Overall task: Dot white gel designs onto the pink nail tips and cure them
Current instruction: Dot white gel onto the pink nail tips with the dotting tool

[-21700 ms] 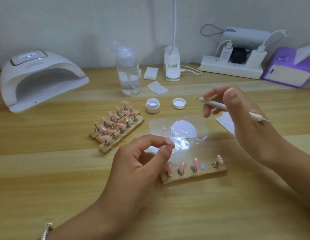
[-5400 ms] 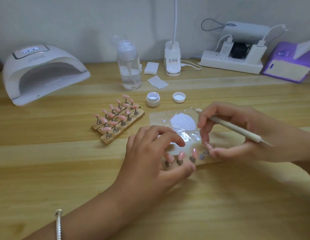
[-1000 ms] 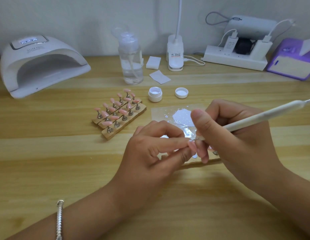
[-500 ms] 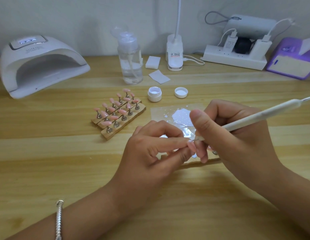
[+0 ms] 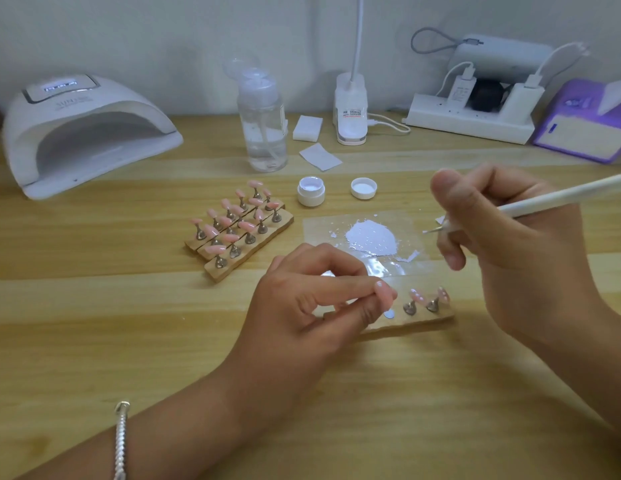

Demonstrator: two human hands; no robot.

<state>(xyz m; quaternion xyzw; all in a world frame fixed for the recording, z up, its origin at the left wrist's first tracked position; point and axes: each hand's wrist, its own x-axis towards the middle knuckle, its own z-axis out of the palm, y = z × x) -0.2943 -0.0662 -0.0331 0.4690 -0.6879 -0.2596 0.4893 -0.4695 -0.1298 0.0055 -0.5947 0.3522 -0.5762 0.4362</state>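
Observation:
My left hand point(image 5: 312, 303) pinches one pink nail tip point(image 5: 385, 293) between thumb and forefinger, just above the near wooden holder strip point(image 5: 416, 318). Two pink tips point(image 5: 428, 298) stand on metal stems at the strip's right end; an empty metal disc point(image 5: 389, 313) shows beside my thumb. My right hand point(image 5: 503, 237) grips the white dotting pen point(image 5: 558, 197), its fine point point(image 5: 427, 231) hovering at the right edge of the clear film point(image 5: 323, 223) that carries a puddle of white gel point(image 5: 371, 237). The open gel jar point(image 5: 311, 192) and its lid point(image 5: 363, 188) sit behind the film.
A white curing lamp point(image 5: 84, 133) stands at the back left. Three wooden strips with several pink tips point(image 5: 239, 228) lie left of the film. A clear pump bottle point(image 5: 264, 126), white pads point(image 5: 307, 128), lamp base point(image 5: 350, 112), power strip point(image 5: 475, 119) and purple box point(image 5: 586, 129) line the back.
My right hand has lifted the pen away from the pinched tip, up and to the right toward the gel film. My left hand still holds the tip, now uncovered.

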